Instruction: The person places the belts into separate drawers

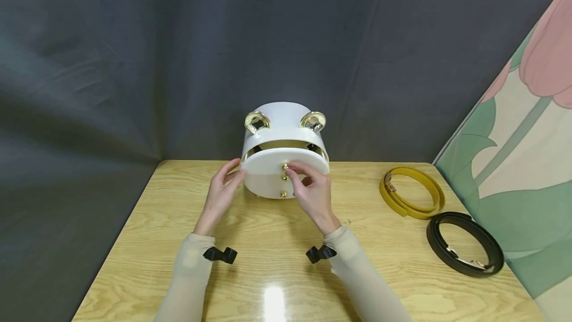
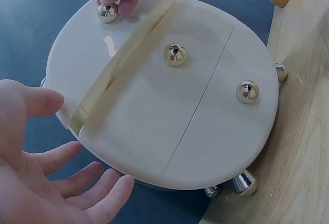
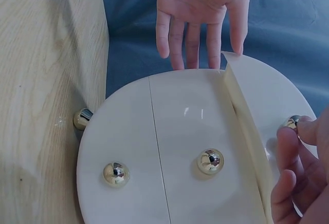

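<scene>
A white oval-fronted drawer box (image 1: 284, 118) with gold trim stands toward the back of the table. Its front carries three stacked drawers, each with a round gold knob. The top drawer (image 1: 263, 159) sticks out past the two below, leaving a gap behind its front. My right hand (image 1: 314, 194) pinches the top knob (image 2: 107, 13) between thumb and fingers. At the box's left side is my left hand (image 1: 220, 194), fingers spread and relaxed, the fingertips right at the rim. The middle knob (image 3: 210, 161) and bottom knob (image 3: 116, 174) are free of both hands.
Two gold rings (image 1: 257, 121) stand out from the box's top like ears. Short gold feet (image 2: 245, 183) hold it up. To the right lie a coiled yellow belt (image 1: 435, 198) and a coiled black belt (image 1: 484, 235). A dark curtain (image 1: 268, 39) hangs behind the table.
</scene>
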### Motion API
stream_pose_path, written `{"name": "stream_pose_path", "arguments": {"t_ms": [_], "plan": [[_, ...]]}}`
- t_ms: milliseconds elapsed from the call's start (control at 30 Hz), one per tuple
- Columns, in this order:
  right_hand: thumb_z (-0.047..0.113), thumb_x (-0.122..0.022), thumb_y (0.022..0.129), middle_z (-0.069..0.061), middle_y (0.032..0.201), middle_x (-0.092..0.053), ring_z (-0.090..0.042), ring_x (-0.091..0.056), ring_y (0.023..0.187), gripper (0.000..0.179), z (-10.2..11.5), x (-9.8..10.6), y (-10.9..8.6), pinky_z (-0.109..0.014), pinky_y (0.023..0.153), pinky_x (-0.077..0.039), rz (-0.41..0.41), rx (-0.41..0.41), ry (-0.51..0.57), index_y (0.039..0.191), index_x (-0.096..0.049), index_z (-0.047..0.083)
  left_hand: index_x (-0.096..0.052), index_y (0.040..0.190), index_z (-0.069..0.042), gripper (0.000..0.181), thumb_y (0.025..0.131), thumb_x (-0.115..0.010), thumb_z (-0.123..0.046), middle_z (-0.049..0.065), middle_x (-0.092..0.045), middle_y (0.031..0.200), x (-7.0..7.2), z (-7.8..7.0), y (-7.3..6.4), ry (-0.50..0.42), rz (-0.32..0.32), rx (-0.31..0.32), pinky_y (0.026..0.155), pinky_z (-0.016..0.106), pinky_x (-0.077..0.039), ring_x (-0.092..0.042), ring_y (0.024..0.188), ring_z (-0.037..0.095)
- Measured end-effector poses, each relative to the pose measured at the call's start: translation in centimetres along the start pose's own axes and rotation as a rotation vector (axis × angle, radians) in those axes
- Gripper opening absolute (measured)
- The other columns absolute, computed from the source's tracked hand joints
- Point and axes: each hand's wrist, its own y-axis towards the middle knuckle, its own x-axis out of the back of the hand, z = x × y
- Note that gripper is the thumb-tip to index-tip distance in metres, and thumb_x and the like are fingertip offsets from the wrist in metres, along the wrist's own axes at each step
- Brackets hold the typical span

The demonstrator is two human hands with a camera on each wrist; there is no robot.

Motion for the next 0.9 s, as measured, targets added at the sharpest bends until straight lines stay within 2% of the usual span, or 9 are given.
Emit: {"name": "stream_pose_path", "arguments": {"t_ms": [200,500,600,767,900], "plan": [[0.007,-0.081,0.095,-0.013,0.097,-0.083,-0.003,-0.058,0.047,0.012,-0.15,0.0,0.24,-0.017,0.043,-0.046,0.013,-0.028,0.031,0.107,-0.083,0.006,-0.041,0.163,-0.008,0.057,0.112,-0.058,-0.028,0.012,-0.038,0.171,-0.12,0.0,0.03,-0.002,0.017,0.013,0.122,0.052,-0.044,-0.047,0.15,0.035],[0.006,-0.079,0.096,-0.015,0.098,-0.082,-0.003,-0.057,0.044,0.013,-0.24,-0.25,0.55,-0.02,0.042,-0.048,0.021,-0.078,0.049,0.109,-0.082,0.005,-0.037,0.165,-0.006,0.061,0.112,-0.058,-0.026,0.014,-0.037,0.171,-0.26,0.38,0.25,-0.012,0.033,0.006,0.123,0.053,-0.043,-0.045,0.153,0.036],[0.005,-0.078,0.097,-0.015,0.099,-0.083,-0.009,-0.059,0.044,0.013,-0.38,-0.29,0.64,-0.02,0.042,-0.049,0.025,-0.089,0.046,0.11,-0.082,0.005,-0.037,0.165,-0.005,0.061,0.112,-0.058,-0.026,0.015,-0.038,0.171,-0.26,0.4,0.25,-0.012,0.033,0.006,0.123,0.054,-0.043,-0.045,0.153,0.036],[0.005,-0.077,0.097,-0.016,0.1,-0.082,-0.025,-0.062,0.044,0.014,-0.49,-0.31,0.86,-0.02,0.043,-0.049,0.033,-0.098,0.051,0.111,-0.081,0.004,-0.037,0.165,-0.004,0.061,0.112,-0.058,-0.026,0.016,-0.039,0.17,-0.24,0.39,0.25,-0.009,0.033,0.005,0.122,0.055,-0.043,-0.045,0.153,0.037],[0.003,-0.076,0.098,-0.016,0.099,-0.082,-0.031,-0.062,0.045,0.015,-0.57,-0.43,1.01,-0.02,0.043,-0.049,0.028,-0.107,0.054,0.111,-0.081,0.005,-0.037,0.165,-0.006,0.061,0.112,-0.058,-0.026,0.015,-0.039,0.17,-0.21,0.46,0.32,-0.008,0.033,0.008,0.123,0.055,-0.043,-0.045,0.153,0.037]]}}
